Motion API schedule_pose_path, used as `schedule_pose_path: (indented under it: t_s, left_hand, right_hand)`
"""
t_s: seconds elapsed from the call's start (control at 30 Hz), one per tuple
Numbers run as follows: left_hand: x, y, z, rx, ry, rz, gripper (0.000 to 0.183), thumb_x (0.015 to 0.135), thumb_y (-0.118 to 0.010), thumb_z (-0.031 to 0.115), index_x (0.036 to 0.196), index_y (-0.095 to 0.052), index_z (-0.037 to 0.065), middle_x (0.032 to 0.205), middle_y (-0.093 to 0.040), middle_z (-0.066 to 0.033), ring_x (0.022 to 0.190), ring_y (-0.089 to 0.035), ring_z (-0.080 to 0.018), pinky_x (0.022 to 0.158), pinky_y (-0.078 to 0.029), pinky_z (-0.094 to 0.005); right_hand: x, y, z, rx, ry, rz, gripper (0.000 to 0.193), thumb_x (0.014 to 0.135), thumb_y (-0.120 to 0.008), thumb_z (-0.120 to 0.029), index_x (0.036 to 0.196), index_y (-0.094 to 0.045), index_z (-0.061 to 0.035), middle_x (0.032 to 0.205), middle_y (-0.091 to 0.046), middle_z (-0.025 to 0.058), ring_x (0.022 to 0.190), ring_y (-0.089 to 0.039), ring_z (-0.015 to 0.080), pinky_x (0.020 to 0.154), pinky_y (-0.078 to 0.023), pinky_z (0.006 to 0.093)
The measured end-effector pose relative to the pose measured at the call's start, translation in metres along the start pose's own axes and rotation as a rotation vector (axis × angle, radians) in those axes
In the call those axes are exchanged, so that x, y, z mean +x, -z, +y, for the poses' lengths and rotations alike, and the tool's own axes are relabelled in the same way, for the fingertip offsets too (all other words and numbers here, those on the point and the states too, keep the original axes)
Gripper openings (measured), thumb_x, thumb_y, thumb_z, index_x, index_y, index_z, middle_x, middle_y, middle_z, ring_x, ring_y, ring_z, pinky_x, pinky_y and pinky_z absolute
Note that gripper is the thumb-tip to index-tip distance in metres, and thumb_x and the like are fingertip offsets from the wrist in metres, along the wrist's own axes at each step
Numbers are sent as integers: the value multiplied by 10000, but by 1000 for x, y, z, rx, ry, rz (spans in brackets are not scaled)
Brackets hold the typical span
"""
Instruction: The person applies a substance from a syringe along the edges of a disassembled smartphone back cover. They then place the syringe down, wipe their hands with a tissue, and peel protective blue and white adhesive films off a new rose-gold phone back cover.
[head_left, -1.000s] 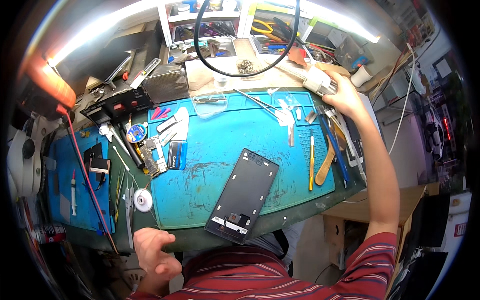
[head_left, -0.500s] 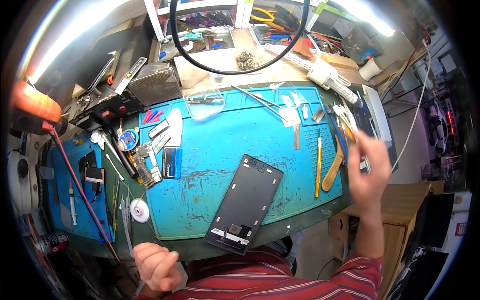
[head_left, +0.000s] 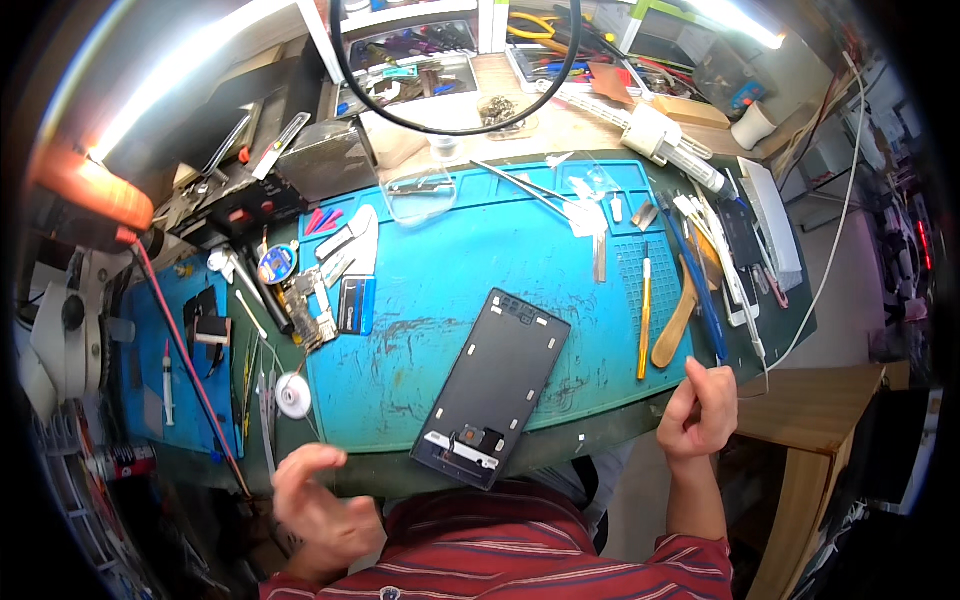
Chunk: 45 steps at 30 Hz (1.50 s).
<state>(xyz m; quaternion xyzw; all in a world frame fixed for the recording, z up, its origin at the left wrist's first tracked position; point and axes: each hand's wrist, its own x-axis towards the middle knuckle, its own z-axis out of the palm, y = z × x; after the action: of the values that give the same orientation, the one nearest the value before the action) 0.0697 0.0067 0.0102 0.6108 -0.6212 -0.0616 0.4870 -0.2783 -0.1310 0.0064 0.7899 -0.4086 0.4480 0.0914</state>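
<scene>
A: What fills the picture?

B: A blue work mat (head_left: 450, 260) covers the middle of the frame. On it, lower centre, a dark phone frame (head_left: 492, 388) lies flat and tilted, its lower end hanging over the mat's near edge. It looks stripped, with no screen or board fitted.

A: So how far along is the work?

B: My guess is mid-repair. A small circuit board (head_left: 310, 315) and loose parts sit at the mat's left edge, well apart from the frame, so fitting seems left to do.

A: And the hands?

B: Neither touches the frame. The right hand (head_left: 698, 408), lower right just past the mat's corner, is curled shut; a thin white cable (head_left: 800, 330) runs close by, but whether it pinches that I cannot tell. The left hand (head_left: 318, 497), lower left, is blurred, fingers loosely spread, holding nothing.

A: Tools?

B: A yellow-handled knife (head_left: 644, 320) and a wooden stick (head_left: 678, 320) lie at the mat's right, untouched.
</scene>
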Motion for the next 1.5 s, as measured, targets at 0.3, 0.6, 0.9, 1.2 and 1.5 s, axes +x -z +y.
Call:
schedule_pose_path:
  t_s: [0.3,0.6,0.9,1.2,1.5]
  left_hand:
    - [49,-66,74,357,-74,-431,1115,639,-846,402,1471,-254,-46,1323,-442,-244,1170,-467,-377,961,-406,-437]
    - [53,-69,95,362,-55,-282,1075,632,-841,187,1483,-220,-29,1213,-474,-177,1091,-480,-335,930,-399,-423]
    - [59,-76,79,440,39,-184,1025,711,-793,202,1497,-176,-24,1139,-525,-205,1042,-496,-368,953,-384,-455]
    - [56,-109,81,555,116,-109,1034,722,-794,234,1515,-166,20,1136,-510,-184,1030,-495,-353,879,-402,-459]
    - [76,-64,92,-415,115,125,1007,820,-728,506,1517,-174,36,1428,-397,-260,1315,-425,-347,1102,-329,-454]
  right_hand:
    - [-6,3,-4,64,-80,64,342,758,-561,143,1073,-642,35,676,-514,55,536,-440,184,482,-346,305]
    - [-5,20,-63,697,-680,-308,299,878,-609,-14,1173,-622,38,841,-683,112,733,-657,134,629,-522,256]
    - [28,25,-68,667,-624,-499,412,897,-652,-133,1277,-565,1,1024,-695,110,786,-695,152,647,-556,274]
    - [53,68,7,84,-585,-416,354,886,-647,-262,1167,-655,-45,902,-720,92,726,-708,224,665,-536,346]
    - [90,88,77,-49,-590,-165,334,913,-628,-232,1172,-657,-22,907,-727,109,776,-693,188,705,-527,320]
